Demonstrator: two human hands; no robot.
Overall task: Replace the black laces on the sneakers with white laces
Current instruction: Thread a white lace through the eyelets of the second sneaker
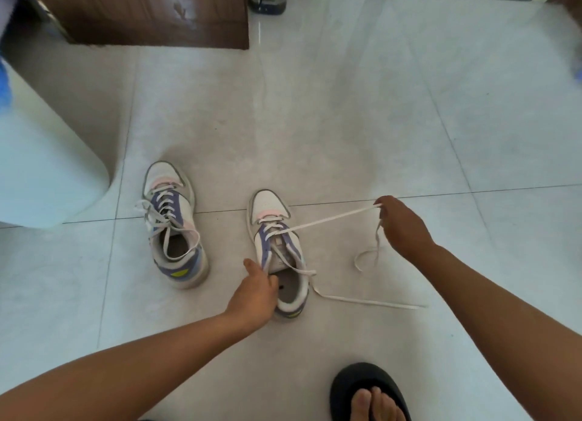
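Item, lower centre: my left hand (256, 290) grips the collar of the half-laced sneaker (278, 250). Centre right: my right hand (401, 223) pinches the white lace (330, 219), taut. Risk: overpulling drags the opposite end out. Upper left: finished sneaker (171, 222).

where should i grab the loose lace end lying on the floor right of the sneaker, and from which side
Pinch the loose lace end near its far tip, coming down from above with thumb and forefinger. It lies flat and nearly straight on the floor, trailing right from the sneaker, so there is probably nothing to hook under. The right hand already pinches the other end; the left hand holds the collar.
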